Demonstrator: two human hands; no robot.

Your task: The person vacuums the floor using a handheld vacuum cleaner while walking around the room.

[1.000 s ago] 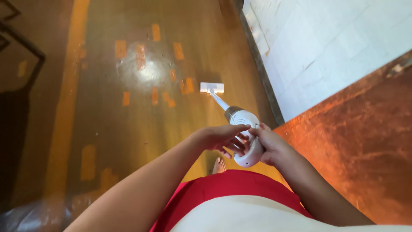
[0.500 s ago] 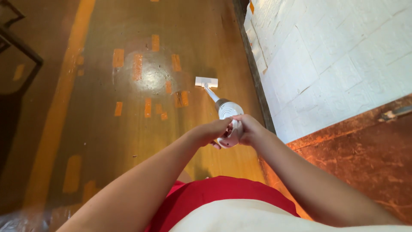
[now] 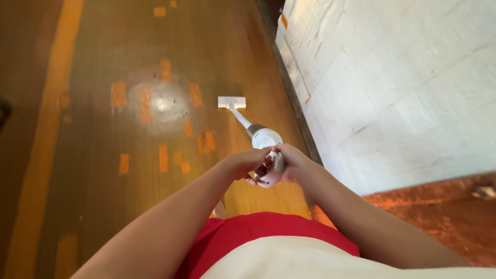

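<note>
A white cordless stick vacuum [image 3: 264, 139] slants from my hands down to the floor. Its flat white floor head [image 3: 231, 102] rests on the brown wooden floor [image 3: 103, 196], close to the wall's base. My right hand [image 3: 292, 164] is wrapped round the vacuum's handle from the right. My left hand [image 3: 243, 164] comes in from the left, its fingers curled against the rear of the white body beside the right hand. The handle itself is mostly hidden under both hands.
A white tiled wall [image 3: 392, 88] runs along the right, with a dark skirting strip [image 3: 289, 93] at its foot. Rust-orange surface [image 3: 444, 217] lies at lower right. Orange patches and a glossy spot [image 3: 160, 103] mark the floor. My red and cream clothing [image 3: 279, 243] fills the bottom.
The vacuum and both hands have shifted left and farther along the wall. The view has swung, so more white wall and less rust-orange surface show. My foot is now hidden.
</note>
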